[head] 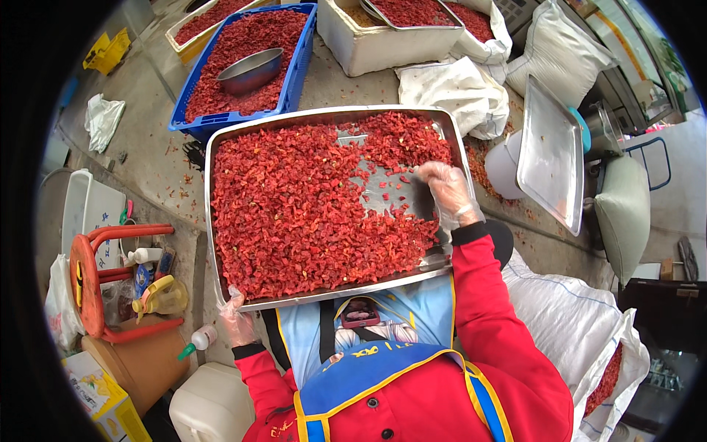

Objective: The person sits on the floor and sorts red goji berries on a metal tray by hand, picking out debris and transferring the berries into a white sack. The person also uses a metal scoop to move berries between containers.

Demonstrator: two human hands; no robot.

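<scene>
A large rectangular metal tray point(331, 301), spread with chopped dried red pieces point(287, 210), rests over my lap. The red pieces look like chili or pepper; the picture does not settle which. Bare metal shows at the tray's right middle, with a few loose pieces on it. My left hand point(237, 317), in a clear plastic glove, grips the tray's near left corner. My right hand point(444, 188), gloved likewise, is over the tray's right side with its fingers curled; whether a piece is between the fingertips cannot be told.
Beyond the tray stand a blue plastic crate point(301, 66) of red pieces with a metal bowl point(251, 70) in it, and a white foam box point(381, 50). To the right are an upright metal tray point(552, 160) and woven sacks point(558, 298). A red stool point(88, 287) lies left.
</scene>
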